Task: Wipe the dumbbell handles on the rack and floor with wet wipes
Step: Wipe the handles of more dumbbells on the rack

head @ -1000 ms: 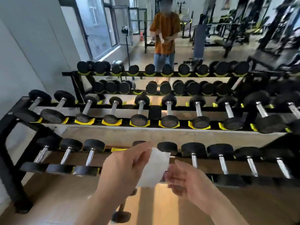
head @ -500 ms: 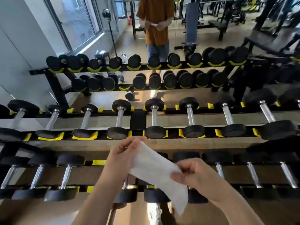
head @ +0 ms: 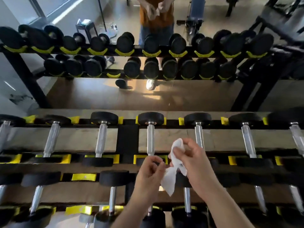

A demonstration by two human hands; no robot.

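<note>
A white wet wipe [head: 171,180] is bunched in my right hand [head: 194,162], its loose end hanging down. My left hand [head: 150,173] is beside it with fingers curled, touching the hanging edge; whether it grips the wipe is unclear. Both hands hover over the front of the dumbbell rack [head: 128,137]. Just beyond them lie two chrome dumbbell handles [head: 150,139] [head: 199,137] on the upper tier. Lower-tier handles [head: 112,199] [head: 186,199] run beneath my wrists.
A wall mirror behind the rack reflects the rows of black dumbbells, a person in an orange shirt [head: 156,18], a small stool [head: 86,27] and one dumbbell on the floor [head: 120,83]. Yellow cradles [head: 83,177] line the rack rails.
My view has tilted down and closer to the rack. The wipe, stretched flat between both hands before, is now bunched up in my right hand.
</note>
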